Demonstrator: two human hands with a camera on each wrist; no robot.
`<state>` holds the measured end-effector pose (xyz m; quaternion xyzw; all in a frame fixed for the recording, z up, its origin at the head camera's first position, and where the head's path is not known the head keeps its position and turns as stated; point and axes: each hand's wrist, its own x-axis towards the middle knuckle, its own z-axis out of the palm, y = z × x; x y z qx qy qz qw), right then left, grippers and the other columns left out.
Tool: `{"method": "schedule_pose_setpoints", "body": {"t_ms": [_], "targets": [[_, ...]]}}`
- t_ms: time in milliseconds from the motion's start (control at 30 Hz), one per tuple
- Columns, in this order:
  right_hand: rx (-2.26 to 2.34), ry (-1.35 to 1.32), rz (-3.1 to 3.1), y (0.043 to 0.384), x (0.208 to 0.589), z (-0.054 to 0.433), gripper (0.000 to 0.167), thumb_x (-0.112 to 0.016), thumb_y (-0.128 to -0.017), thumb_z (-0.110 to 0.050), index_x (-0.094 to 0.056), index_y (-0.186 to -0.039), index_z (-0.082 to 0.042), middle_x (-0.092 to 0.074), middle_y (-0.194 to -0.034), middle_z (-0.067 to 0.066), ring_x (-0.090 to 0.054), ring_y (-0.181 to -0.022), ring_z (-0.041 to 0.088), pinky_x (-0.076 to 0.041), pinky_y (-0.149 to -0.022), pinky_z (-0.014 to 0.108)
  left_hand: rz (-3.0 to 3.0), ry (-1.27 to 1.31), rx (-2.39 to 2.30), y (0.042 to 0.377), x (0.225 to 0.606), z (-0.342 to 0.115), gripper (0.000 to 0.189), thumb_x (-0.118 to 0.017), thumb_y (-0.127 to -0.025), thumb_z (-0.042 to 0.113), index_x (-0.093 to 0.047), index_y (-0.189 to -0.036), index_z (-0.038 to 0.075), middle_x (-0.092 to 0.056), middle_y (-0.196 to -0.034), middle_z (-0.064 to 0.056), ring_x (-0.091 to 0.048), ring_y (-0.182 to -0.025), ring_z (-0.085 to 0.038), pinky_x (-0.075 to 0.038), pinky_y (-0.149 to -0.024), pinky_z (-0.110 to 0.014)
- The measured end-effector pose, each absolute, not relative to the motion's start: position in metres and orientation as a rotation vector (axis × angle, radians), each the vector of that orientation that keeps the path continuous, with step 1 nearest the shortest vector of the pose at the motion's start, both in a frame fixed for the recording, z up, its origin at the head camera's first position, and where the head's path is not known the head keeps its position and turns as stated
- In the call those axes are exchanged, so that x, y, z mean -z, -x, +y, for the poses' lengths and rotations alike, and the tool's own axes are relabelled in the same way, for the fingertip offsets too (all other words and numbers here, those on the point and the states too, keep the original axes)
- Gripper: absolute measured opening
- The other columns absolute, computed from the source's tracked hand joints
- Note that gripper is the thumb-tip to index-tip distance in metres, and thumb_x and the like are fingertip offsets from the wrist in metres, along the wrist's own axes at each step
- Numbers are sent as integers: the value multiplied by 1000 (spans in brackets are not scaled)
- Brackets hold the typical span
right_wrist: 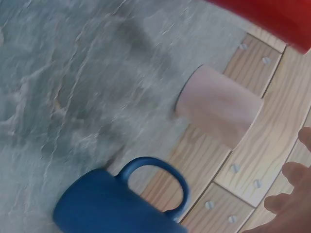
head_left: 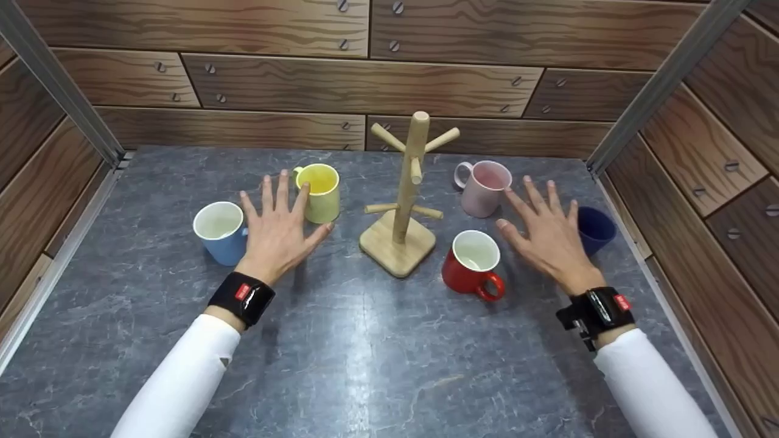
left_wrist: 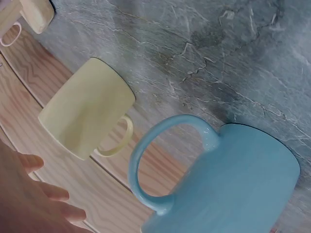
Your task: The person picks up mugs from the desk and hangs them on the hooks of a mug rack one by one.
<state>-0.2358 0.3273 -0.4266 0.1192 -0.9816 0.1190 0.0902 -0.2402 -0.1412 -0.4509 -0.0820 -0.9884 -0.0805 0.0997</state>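
My left hand (head_left: 275, 239) is spread flat above the table, between a light blue mug (head_left: 220, 237) and a yellow-green mug (head_left: 322, 198); its fingers hold nothing. In the left wrist view the light blue mug (left_wrist: 228, 182) shows its handle close to the camera. With fingers splayed, my right hand (head_left: 551, 237) hovers between a pink mug (head_left: 481, 198) and a dark blue mug (head_left: 595, 231), which it partly hides. A red mug (head_left: 462, 274) stands left of that hand. In the middle rises a wooden mug tree (head_left: 401, 225) with bare pegs.
All the mugs stand upright on a grey marbled table (head_left: 359, 365). Wood-patterned panels (head_left: 274, 79) close off the back and both sides. Metal posts (head_left: 663, 91) rise at the back corners, and a metal strip (head_left: 55, 267) runs along the left edge.
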Motion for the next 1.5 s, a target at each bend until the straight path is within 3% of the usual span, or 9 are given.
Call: {"method": "schedule_pose_setpoints", "body": {"t_ms": [367, 633, 833, 933, 1067, 1233, 1333, 1500], "targets": [[-386, -482, -2909, 220, 432, 296, 69, -44, -104, -60, -31, -163, -25, -22, -172, 13, -10, -158, 49, -11, -121, 76, -2938, 243, 255, 236, 452, -146, 94, -46, -94, 77, -26, -164, 18, -7, -172, -23, -5, -158, -50, 0, -119, -81], [-544, -536, -2971, 205, 442, 273, 102, -56, -95, -68, -12, -166, -10, -28, -167, 23, -32, -153, 43, -31, -122, 62, -2929, 252, 252, 234, 454, -148, 93, -47, -94, 75, -28, -163, 16, -7, -172, -23, -5, -159, -50, -2, -119, -81], [-499, -548, -3008, 200, 445, 264, 114, -59, -87, -77, -17, -164, -4, -29, -167, 22, -37, -150, 44, -36, -120, 62, -2939, 257, 243, 235, 454, -146, 94, -43, -94, 78, -28, -164, 16, -7, -173, -23, -6, -159, -49, -4, -119, -81], [-437, -545, -3009, 201, 445, 262, 115, -64, -86, -75, -20, -163, -2, -36, -161, 25, -47, -141, 46, -45, -111, 63, -2941, 264, 239, 236, 454, -145, 94, -44, -94, 77, -28, -164, 17, -7, -172, -23, -6, -158, -50, -5, -119, -80], [-406, -502, -2996, 202, 446, 261, 111, -70, -84, -70, -27, -159, -1, -50, -145, 27, -63, -117, 47, -56, -92, 62, -2935, 278, 258, 236, 454, -143, 93, -47, -94, 75, -28, -163, 17, -8, -172, -22, -6, -158, -49, -5, -120, -80], [-428, -487, -2954, 201, 447, 261, 92, -76, -83, -61, -45, -143, 1, -60, -120, 21, -68, -87, 39, -59, -70, 55, -2920, 301, 272, 235, 455, -142, 91, -51, -94, 73, -31, -163, 16, -9, -172, -22, -6, -158, -49, -4, -121, -78], [-441, -484, -2942, 200, 447, 262, 82, -79, -82, -58, -51, -133, 0, -61, -112, 17, -67, -82, 35, -58, -64, 50, -2923, 309, 249, 232, 457, -142, 91, -50, -94, 74, -32, -162, 17, -9, -172, -22, -7, -159, -49, -6, -121, -78], [-454, -469, -2947, 197, 444, 260, 82, -77, -82, -62, -53, -132, -2, -63, -112, 15, -68, -83, 34, -59, -65, 48, -2919, 336, 233, 229, 456, -140, 90, -48, -94, 75, -34, -162, 16, -11, -172, -21, -10, -158, -49, -9, -122, -76]]}}
